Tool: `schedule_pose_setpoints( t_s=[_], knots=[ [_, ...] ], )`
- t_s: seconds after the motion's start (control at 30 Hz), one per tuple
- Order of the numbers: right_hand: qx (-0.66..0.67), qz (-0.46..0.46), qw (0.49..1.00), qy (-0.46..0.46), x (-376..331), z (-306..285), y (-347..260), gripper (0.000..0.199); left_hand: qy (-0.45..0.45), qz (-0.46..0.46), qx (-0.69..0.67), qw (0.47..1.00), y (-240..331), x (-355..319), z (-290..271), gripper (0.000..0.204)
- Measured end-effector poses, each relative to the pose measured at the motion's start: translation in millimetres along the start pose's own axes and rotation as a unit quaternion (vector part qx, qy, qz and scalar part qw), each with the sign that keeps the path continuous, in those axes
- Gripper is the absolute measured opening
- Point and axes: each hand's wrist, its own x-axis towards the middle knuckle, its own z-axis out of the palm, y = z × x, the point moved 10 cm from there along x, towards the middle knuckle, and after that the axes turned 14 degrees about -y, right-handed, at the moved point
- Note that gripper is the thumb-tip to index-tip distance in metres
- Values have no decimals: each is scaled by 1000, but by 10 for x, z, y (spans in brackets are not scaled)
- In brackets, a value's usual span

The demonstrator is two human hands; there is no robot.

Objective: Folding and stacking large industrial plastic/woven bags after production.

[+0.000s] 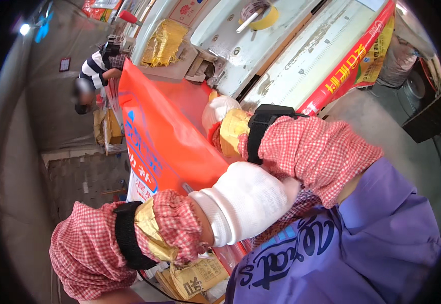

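Both white-gloved hands grip the large orange printed plastic sack (167,137) at frame centre, left hand (243,202) clamping its lower edge, right hand (220,114) its upper edge beside the grey-white machine bench (281,55).

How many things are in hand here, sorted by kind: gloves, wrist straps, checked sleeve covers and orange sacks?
White gloves: 2, the left hand and the right hand
Black wrist straps: 2, left, right
Red checked sleeve covers: 2, left, right
Orange printed sacks: 1, the orange sack under both hands
Total: 7
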Motion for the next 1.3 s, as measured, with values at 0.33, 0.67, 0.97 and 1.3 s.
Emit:
schedule_pose_setpoints(
  t_s=[0.33, 0.67, 0.97, 1.3],
  knots=[
    [456, -314, 826, -111, -71, 306, -11, 15, -30, -154, 118, 981, -1501, -730, -618, 27],
    [563, -474, 677, -13, 52, 78, 633, 12, 0, 72, 1, 997, -199, -249, -19, 9],
    [586, -524, 538, -304, 529, 216, 70, 34, 102, -118, 57, 986, -1495, 15, 92, 9],
    [585, -560, 530, -251, 204, -358, 463, 49, 142, -203, 56, 967, -2951, -551, 511, 7]
  ],
)
